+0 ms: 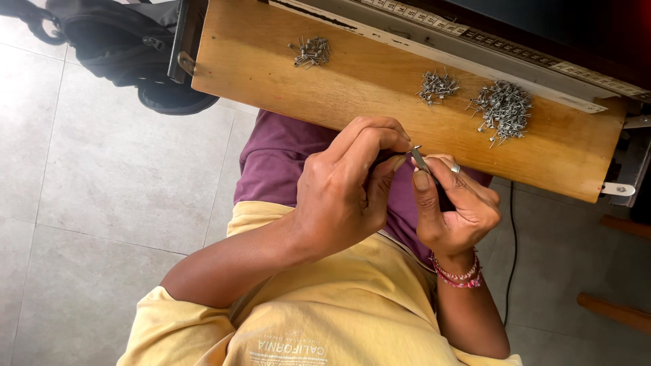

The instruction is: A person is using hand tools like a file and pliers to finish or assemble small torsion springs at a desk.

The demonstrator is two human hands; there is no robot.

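My left hand point(339, 196) and my right hand point(454, 210) meet just in front of a wooden board point(271, 74), over my purple lap. Between their fingertips is a small grey metal piece point(419, 160). My right thumb and forefinger pinch its lower end, and my left fingertips close on its upper tip. My right hand wears a ring and beaded bracelets. Three heaps of small metal pins lie on the board: a little one at the left point(312, 51), one in the middle point(437, 86) and the largest at the right point(505, 108).
A pale strip with measuring marks point(475, 37) runs along the board's far edge. A black bag point(122, 47) rests on the grey tiled floor at the upper left. A black cable point(510, 257) and wooden bars point(610, 312) are at the right.
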